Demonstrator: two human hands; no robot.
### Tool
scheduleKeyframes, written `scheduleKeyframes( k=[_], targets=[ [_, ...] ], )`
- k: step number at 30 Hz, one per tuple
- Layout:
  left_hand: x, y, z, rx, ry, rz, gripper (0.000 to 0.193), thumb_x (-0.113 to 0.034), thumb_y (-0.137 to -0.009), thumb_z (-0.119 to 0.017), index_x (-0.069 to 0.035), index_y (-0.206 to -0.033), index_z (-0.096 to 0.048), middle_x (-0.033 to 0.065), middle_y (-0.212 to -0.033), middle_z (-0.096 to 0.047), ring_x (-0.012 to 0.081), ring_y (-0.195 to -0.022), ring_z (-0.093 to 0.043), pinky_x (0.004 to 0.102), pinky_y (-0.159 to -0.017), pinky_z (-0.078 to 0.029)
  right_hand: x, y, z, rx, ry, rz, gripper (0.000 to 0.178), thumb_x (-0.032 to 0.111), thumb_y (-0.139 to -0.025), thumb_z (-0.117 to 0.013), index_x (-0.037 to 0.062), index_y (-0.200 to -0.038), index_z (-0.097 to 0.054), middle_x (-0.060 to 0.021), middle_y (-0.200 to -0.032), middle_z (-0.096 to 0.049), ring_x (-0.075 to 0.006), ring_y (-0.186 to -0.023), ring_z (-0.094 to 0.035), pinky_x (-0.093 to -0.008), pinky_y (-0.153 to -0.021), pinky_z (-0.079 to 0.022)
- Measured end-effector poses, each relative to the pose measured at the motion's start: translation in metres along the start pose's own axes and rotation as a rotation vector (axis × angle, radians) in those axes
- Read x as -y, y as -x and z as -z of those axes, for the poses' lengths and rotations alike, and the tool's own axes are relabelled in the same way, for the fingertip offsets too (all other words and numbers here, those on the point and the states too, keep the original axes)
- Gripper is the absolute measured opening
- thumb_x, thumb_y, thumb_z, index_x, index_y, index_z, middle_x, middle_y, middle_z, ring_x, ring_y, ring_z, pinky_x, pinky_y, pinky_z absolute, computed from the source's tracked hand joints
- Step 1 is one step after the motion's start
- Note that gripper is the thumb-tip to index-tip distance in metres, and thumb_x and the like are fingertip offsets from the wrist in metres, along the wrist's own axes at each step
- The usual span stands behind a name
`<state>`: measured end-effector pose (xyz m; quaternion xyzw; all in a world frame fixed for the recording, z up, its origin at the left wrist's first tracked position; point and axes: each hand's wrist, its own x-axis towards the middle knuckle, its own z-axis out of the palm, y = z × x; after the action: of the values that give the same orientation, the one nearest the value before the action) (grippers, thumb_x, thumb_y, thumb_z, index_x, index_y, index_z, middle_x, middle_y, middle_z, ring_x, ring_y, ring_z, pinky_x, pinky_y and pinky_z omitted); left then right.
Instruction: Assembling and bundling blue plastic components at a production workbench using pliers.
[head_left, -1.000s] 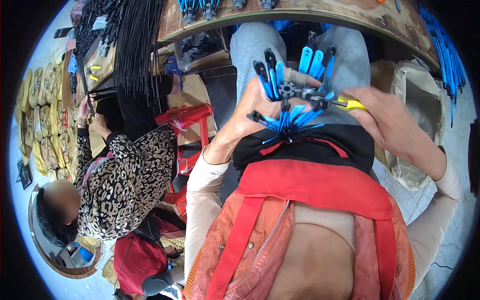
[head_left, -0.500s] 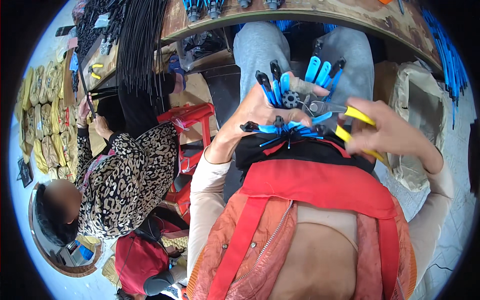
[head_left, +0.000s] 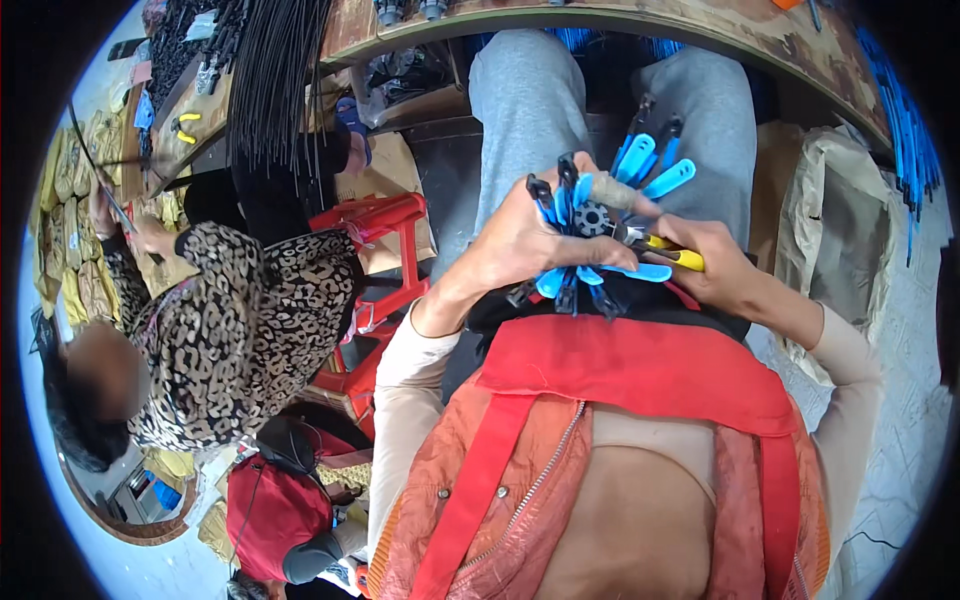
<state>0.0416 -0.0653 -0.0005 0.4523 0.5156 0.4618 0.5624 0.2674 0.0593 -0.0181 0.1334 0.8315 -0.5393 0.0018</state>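
My left hand (head_left: pixel 540 235) is closed round a grey toothed hub (head_left: pixel 594 219) with several flat blue arms (head_left: pixel 668 179) fanning out from it. Black end pieces (head_left: pixel 540 190) tip some of these arms. The assembly hangs over my lap, above the red apron band. In my right hand (head_left: pixel 722 262) is a pair of pliers with yellow and black handles (head_left: pixel 686 259), squeezed together. The metal jaws (head_left: pixel 630 234) are at the right side of the hub, close to my left fingertips. What exactly they grip is too small to make out.
A wooden table edge (head_left: pixel 480 20) curves along the far side. Bundles of black rods (head_left: pixel 275 90) and blue rods (head_left: pixel 900 130) hang from it. A paper-lined bin (head_left: pixel 830 230) stands at right. On the left, a co-worker (head_left: pixel 240 330) handles a dark rod beside a red stool (head_left: pixel 385 240).
The pliers' handles have gone from spread to squeezed, and the jaws remain beside the hub. The blue arms have turned in my left hand. The co-worker has shifted left with the rod.
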Motion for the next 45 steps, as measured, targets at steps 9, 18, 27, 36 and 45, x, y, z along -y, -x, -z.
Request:
scheduleKeyframes(
  k=[9, 18, 27, 36, 45],
  targets=[
    [0.010, 0.037, -0.031, -0.065, 0.021, -0.043, 0.033, -0.014, -0.069, -0.089, -0.002, -0.091, -0.069, 0.0025, -0.083, -0.061, 0.0112, -0.078, -0.055, 0.0276, -0.072, -0.044, 0.094, 0.028, 0.024, 0.250, 0.101, -0.436, 0.028, 0.024, -0.095, -0.060, -0.0033, -0.099, -0.060, -0.0172, -0.070, -0.059, -0.0265, -0.066, -0.062, -0.0348, -0.062, -0.046],
    [-0.005, 0.058, -0.033, 0.118, 0.006, 0.188, 0.036, -0.010, -0.067, -0.089, -0.002, -0.091, -0.063, 0.0022, -0.084, -0.056, 0.0101, -0.078, -0.053, 0.0281, -0.069, -0.044, 0.101, 0.040, 0.014, 0.487, -0.275, -0.732, 0.045, 0.044, -0.098, -0.055, 0.0034, -0.080, -0.058, -0.0003, -0.062, -0.055, -0.0103, -0.052, -0.051, -0.0268, -0.048, -0.040],
    [0.042, 0.065, -0.056, -0.029, -0.096, -0.192, 0.028, -0.014, -0.077, -0.082, -0.002, -0.095, -0.063, 0.0044, -0.085, -0.055, 0.0110, -0.078, -0.052, 0.0292, -0.071, -0.044, 0.107, 0.045, 0.007, 0.356, 0.505, -0.360, 0.038, 0.039, -0.097, -0.059, 0.0012, -0.103, -0.062, -0.0222, -0.090, -0.066, -0.0422, -0.087, -0.062, -0.0460, -0.076, -0.048],
    [0.009, 0.095, 0.028, -0.417, 0.292, -0.406, 0.019, -0.006, -0.081, -0.072, -0.002, -0.097, -0.064, 0.0038, -0.084, -0.066, 0.0123, -0.073, -0.065, 0.0268, -0.063, -0.053, 0.056, 0.010, 0.026, -0.245, 0.264, -0.089, 0.038, 0.030, -0.088, -0.070, 0.0024, -0.110, -0.055, -0.0184, -0.092, -0.061, -0.0355, -0.080, -0.058, -0.0359, -0.074, -0.046],
    [-0.137, -0.054, 0.261, -0.270, 0.021, -0.181, 0.046, -0.041, -0.093, -0.061, -0.004, -0.120, -0.065, 0.0117, -0.092, -0.070, 0.0196, -0.079, -0.067, 0.0346, -0.069, -0.056, -0.044, 0.008, 0.150, -0.569, 0.938, -0.187, 0.047, 0.040, -0.087, -0.069, 0.0094, -0.119, -0.054, -0.0194, -0.098, -0.068, -0.0392, -0.089, -0.066, -0.0444, -0.071, -0.052]
  ],
)
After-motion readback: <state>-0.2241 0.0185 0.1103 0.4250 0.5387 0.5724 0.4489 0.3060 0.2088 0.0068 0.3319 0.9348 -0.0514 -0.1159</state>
